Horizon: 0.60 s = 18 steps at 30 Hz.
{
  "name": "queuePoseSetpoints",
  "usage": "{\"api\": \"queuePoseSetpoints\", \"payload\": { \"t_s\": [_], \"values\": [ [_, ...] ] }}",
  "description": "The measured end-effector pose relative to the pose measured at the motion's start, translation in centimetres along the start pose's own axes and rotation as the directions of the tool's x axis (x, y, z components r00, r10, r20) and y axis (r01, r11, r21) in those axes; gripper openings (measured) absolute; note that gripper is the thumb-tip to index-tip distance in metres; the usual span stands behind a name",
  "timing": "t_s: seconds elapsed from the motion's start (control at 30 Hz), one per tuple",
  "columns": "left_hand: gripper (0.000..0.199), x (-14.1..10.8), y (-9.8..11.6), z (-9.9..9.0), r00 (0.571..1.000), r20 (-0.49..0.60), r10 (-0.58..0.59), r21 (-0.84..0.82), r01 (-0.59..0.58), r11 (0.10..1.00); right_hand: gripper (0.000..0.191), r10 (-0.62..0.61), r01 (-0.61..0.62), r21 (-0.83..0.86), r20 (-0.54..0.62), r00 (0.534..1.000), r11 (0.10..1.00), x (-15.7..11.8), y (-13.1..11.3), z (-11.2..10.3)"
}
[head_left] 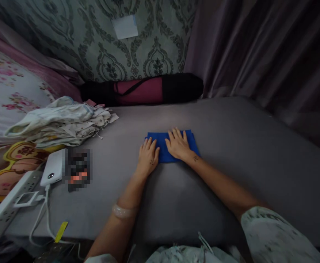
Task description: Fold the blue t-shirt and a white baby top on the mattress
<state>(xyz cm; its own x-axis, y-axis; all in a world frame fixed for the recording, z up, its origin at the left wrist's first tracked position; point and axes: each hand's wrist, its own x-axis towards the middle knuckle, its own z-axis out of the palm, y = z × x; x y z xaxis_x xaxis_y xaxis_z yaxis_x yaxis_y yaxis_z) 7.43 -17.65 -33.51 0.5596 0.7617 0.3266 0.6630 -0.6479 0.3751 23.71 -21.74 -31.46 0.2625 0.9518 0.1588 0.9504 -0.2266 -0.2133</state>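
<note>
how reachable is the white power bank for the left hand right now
Likely yes, with a sideways reach: the left hand rests on the blue cloth with grey sheet between, though a blurred item by the white power bank may hinder.

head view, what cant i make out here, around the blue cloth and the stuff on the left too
All in the head view:
Blue cloth: the parts covered by the left hand and right hand.
Thing beside the white box: blurred into coarse squares.
White paper: any writing, too small and dim.
Power strip: its lower end, cut off by the left edge.
</note>
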Motion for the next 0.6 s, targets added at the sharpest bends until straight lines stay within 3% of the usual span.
{"api": "queuePoseSetpoints", "payload": {
  "t_s": [0.07, 0.17, 0.37, 0.53, 0.6],
  "values": [
    [0.045, 0.2, 0.7, -0.4, 0.995, 0.095, 0.019, 0.092, -0.028, 0.995, 0.057, 0.049, -0.048, -0.055, 0.018, 0.999, 0.997, -0.4, 2.1, -0.3],
    [0.044, 1.5, 1.2, -1.7, 0.99, 0.138, 0.004, 0.18, -0.029, 0.983, 0.053, 0.059, -0.055, -0.081, 0.05, 0.997, 0.995, -0.5, 4.4, -0.9],
    [0.036, 7.1, -0.3, -3.0, 0.97, 0.232, -0.068, 0.301, -0.005, 0.953, 0.039, 0.085, -0.081, -0.041, 0.118, 0.989, 0.996, 1.5, 7.2, -2.4],
    [0.039, 11.1, -2.5, -2.7, 0.866, 0.482, -0.136, 0.254, 0.01, 0.967, 0.03, 0.08, -0.069, -0.059, 0.214, 0.974, 0.996, 3.3, 8.7, -3.5],
    [0.039, 11.6, -2.6, -2.6, 0.858, 0.496, -0.132, 0.255, 0.002, 0.967, 0.031, 0.082, -0.071, -0.066, 0.177, 0.981, 0.995, 3.4, 8.5, -3.9]
  ]
}}
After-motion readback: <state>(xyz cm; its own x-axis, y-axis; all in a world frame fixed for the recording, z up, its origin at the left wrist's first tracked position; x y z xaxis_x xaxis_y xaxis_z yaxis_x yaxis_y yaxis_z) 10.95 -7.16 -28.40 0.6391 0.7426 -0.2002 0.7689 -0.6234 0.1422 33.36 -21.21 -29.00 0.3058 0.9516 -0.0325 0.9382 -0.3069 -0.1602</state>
